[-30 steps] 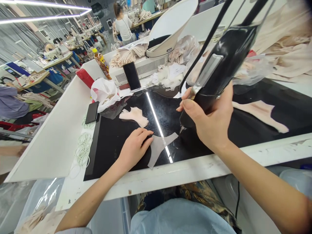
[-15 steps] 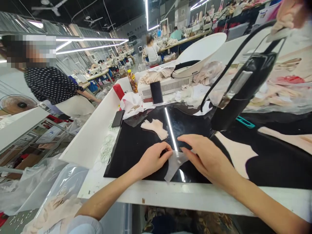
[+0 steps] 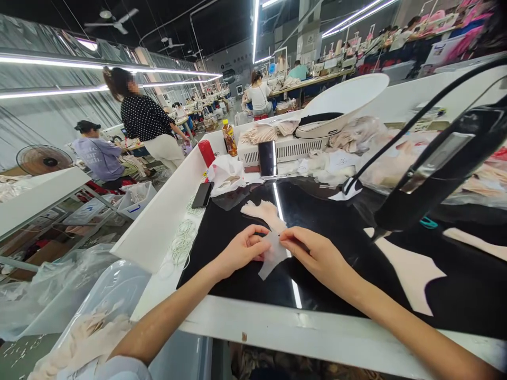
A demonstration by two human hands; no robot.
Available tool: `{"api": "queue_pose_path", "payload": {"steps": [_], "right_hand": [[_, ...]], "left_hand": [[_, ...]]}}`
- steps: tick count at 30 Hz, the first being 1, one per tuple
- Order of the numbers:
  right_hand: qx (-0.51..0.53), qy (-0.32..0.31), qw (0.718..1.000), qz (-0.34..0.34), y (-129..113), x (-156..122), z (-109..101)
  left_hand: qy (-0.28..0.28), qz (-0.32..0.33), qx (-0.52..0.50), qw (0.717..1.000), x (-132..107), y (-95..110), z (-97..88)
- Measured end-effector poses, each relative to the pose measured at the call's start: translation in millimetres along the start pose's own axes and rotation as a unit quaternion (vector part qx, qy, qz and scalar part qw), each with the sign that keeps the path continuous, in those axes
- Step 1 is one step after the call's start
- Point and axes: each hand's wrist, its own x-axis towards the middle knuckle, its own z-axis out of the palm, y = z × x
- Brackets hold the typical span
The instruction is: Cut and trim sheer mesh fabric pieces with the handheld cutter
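Observation:
Thumb and fingers of my left hand [image 3: 242, 251] are closed on a small translucent, whitish sheet piece [image 3: 271, 258], which hangs just above the black work surface [image 3: 237, 279]. My right hand [image 3: 317, 250] pinches the upper right corner of the same piece. Just beyond my fingers lies a beige cut fabric piece [image 3: 262, 212] with a ragged edge. Right of my right hand, a larger beige fabric piece [image 3: 412, 272] lies flat under the tip of a black tool with a cable [image 3: 435, 169].
A white box [image 3: 293, 150] stands at the back with a phone [image 3: 268, 158] leaning on it. Along the left lie another phone [image 3: 202, 195], light green rings [image 3: 182, 240] and a bottle [image 3: 228, 138]. A turquoise object [image 3: 429, 222] lies partly behind the tool. Other people [image 3: 148, 119] are farther off.
My right hand's fingers have gone from spread to a pinch on the translucent piece. The piece has been lifted slightly and turned. The view has shifted, and the standing person appears farther away.

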Motion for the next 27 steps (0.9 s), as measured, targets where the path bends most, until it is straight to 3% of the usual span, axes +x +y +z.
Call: {"api": "queue_pose_path", "payload": {"steps": [7,12,19,27], "right_hand": [[-0.046,0.03,0.998,0.013,2,26,12],[-0.142,0.044,0.988,0.027,10,51,22],[-0.292,0.032,0.956,0.022,19,70,29],[-0.371,0.008,0.928,0.026,24,73,33]], "left_hand": [[0.084,0.071,0.07,0.992,25,-5,-26.9],[0.127,0.158,0.2,0.959,59,1,-52.1],[0.076,0.232,0.381,0.892,99,6,-64.7],[0.037,0.251,0.477,0.841,121,-7,-65.1]]}}
